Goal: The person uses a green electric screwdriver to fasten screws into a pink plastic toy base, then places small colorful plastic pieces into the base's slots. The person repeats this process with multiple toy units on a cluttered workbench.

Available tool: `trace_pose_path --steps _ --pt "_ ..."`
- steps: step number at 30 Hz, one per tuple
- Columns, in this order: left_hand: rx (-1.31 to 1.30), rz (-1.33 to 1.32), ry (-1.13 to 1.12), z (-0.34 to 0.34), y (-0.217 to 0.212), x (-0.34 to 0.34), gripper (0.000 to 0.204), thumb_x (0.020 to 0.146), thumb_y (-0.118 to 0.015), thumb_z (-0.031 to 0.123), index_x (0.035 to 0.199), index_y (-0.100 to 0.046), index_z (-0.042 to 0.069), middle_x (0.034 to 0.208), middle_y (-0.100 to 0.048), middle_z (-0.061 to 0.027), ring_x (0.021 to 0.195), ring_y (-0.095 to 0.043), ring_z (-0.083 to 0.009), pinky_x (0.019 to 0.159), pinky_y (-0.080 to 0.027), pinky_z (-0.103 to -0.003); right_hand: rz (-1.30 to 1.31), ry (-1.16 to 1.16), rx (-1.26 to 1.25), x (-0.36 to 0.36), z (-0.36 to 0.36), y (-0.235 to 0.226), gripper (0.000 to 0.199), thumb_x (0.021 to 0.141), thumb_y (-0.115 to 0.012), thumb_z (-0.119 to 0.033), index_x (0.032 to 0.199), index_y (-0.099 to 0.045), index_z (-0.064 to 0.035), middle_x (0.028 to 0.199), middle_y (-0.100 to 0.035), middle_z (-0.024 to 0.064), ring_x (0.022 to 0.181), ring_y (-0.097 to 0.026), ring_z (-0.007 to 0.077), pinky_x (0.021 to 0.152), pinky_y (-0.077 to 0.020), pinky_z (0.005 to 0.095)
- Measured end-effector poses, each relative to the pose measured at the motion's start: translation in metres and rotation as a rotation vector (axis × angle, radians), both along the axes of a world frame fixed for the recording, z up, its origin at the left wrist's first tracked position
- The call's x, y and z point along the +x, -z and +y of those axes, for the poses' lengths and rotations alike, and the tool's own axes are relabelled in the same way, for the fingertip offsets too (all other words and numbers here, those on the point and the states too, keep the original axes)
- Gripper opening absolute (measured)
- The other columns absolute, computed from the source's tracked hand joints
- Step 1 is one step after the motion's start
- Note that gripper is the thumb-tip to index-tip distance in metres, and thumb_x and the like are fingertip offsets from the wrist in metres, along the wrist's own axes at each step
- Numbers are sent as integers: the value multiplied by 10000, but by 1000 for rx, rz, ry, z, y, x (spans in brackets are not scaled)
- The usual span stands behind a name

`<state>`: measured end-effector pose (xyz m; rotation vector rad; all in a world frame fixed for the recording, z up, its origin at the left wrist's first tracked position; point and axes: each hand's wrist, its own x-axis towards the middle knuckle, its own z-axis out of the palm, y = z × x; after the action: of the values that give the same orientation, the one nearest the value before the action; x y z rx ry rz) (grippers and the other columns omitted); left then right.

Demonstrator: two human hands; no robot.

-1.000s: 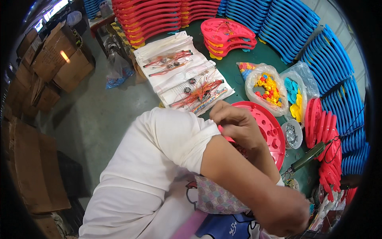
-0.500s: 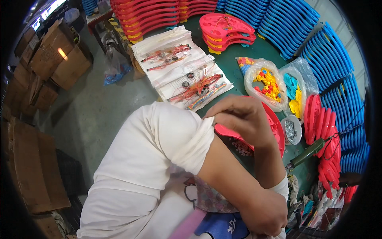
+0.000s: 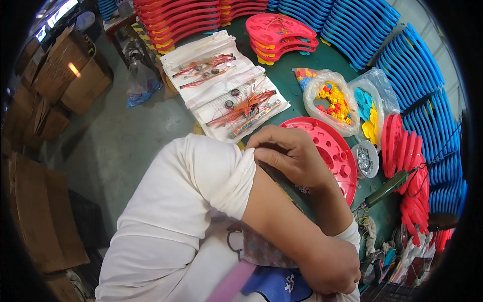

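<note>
White sleeve pinched by right hand, hiding red tray.

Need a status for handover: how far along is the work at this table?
Done: red shells and blue shells stand stacked around. In hand: nothing from the table; the right hand pinches the white sleeve, the red tray lies untouched beside it. Left: bags of coloured pieces and wire bundles wait unused.

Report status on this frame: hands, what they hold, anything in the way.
Right hand pinching the white sleeve at the left shoulder. Left hand out of view. Red tray untouched, partly hidden behind the right hand.
</note>
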<state>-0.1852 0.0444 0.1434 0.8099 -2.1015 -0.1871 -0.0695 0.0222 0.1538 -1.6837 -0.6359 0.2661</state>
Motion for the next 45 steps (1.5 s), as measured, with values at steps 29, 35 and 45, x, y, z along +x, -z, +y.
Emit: trace_pose_path --steps 29,35,45 --pt "357 609 179 -29 -22 -24 168 840 -706 200 819 -731 35 786 -720 -153 728 -693 -250 662 -524 -417 302 -619 58 39 46 -22 373 885 -807 -285 1067 -639 -5 909 -633 -7 797 -576 61 721 -472 234" --pt "350 613 69 -26 -23 -3 66 762 -707 128 750 -750 79 751 -718 -113 735 -709 -304 667 -560 -416 570 -164 80 38 58 46 345 945 -739 -351 1051 -673 -30 874 -653 3 780 -574 79 727 -482 270" --pt "73 314 -681 63 -17 154 158 900 -678 145 975 -686 6 914 -702 -156 777 -682 -315 710 -545 -401 325 116 105 -71 28 120 274 1001 -672 -212 1168 -620 -2 1052 -680 81 876 -629 136 778 -519 311"
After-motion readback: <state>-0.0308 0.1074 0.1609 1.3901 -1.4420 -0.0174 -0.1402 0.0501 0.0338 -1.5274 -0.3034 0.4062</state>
